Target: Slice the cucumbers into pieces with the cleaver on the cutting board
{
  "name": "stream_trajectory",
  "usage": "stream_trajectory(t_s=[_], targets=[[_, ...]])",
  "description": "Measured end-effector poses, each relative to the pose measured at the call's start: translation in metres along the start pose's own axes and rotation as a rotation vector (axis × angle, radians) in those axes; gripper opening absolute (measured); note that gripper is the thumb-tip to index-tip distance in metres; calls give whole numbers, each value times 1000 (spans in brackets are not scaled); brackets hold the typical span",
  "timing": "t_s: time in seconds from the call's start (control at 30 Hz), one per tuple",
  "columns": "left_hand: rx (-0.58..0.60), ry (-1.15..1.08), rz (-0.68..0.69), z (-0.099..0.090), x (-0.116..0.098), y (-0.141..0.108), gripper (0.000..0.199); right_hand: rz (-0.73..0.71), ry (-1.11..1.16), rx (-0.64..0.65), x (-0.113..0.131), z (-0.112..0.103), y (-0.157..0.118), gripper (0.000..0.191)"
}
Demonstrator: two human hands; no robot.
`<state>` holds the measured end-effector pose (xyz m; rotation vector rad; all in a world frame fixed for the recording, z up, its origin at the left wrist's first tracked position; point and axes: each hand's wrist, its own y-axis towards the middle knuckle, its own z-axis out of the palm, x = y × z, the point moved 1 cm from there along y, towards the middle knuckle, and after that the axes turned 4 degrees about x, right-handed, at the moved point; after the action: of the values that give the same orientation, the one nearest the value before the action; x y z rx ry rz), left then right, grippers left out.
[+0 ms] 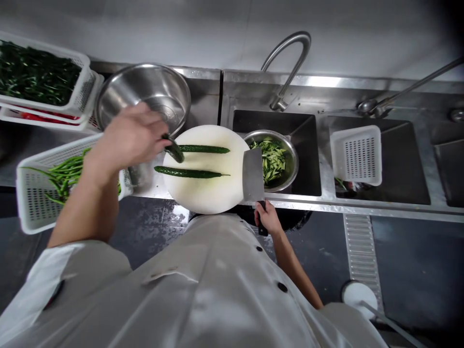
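My left hand (136,137) grips one end of a dark green cucumber (174,150), whose other end is over the left part of the round white cutting board (203,195). Two more cucumbers lie crosswise on the board, an upper one (206,149) and a lower one (188,172). My right hand (267,217) is closed around the black handle of a cleaver (253,176); its wide blade rests at the board's right edge. Beside the blade, a metal bowl (293,169) in the sink holds cut green pieces (271,159).
A large steel basin (145,82) stands behind the board. White baskets of green peppers (65,176) and dark green vegetables (36,72) are at the left. A faucet (300,48) arches over the sink; a white basket (357,154) sits in the right sink.
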<state>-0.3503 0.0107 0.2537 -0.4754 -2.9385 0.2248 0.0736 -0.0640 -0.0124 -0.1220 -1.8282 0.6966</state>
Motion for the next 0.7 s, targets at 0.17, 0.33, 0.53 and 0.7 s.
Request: stream_trajectory(t_s=[0.17, 0.33, 0.53, 0.7], targets=[[342, -74, 257, 47, -100, 87, 23, -6, 9, -7, 3, 4, -1, 40], [381, -183, 303, 127, -149, 137, 26, -10, 17, -23, 8, 11, -10, 39], [167, -281, -26, 159, -63, 128, 54, -4, 20, -28, 6, 17, -21, 41], [419, -204, -277, 193, 36, 89, 52, -6, 11, -32, 4, 18, -22, 38]])
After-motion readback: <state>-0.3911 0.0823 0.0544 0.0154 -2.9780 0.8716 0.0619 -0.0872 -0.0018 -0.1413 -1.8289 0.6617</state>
